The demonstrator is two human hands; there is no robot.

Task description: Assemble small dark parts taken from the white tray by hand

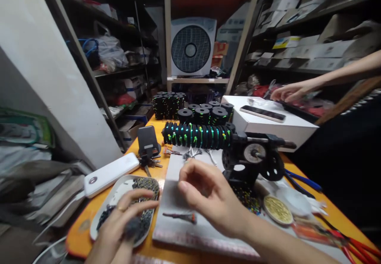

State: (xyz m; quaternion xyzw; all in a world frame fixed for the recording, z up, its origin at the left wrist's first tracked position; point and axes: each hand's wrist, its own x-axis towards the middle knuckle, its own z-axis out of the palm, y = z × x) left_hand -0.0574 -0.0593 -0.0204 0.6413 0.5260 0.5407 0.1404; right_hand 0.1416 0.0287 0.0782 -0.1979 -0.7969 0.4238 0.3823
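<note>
My left hand [120,220] hovers over a white tray [102,204] of small dark and yellowish pieces. Its fingers are stretched out and apart, partly blurred, with a ring on one. Over the white board [175,180], my right hand [211,196] is closed, thumb and forefinger curled together; anything pinched there is too small to make out. Beyond it, a row of black foam spools [196,135] wound with shiny line and green and yellow bits sits on a black winder [250,153]. A thin dark piece with an orange end [181,217] lies on the board.
Black spools [202,115] stand at the back. A white power bank [111,175], phone stand [148,141] and keys lie left. To the right are beads [248,200], a gold-filled dish [278,209] and pliers [303,182]. Another person's hand [294,90] reaches over a white box [253,121] holding a phone.
</note>
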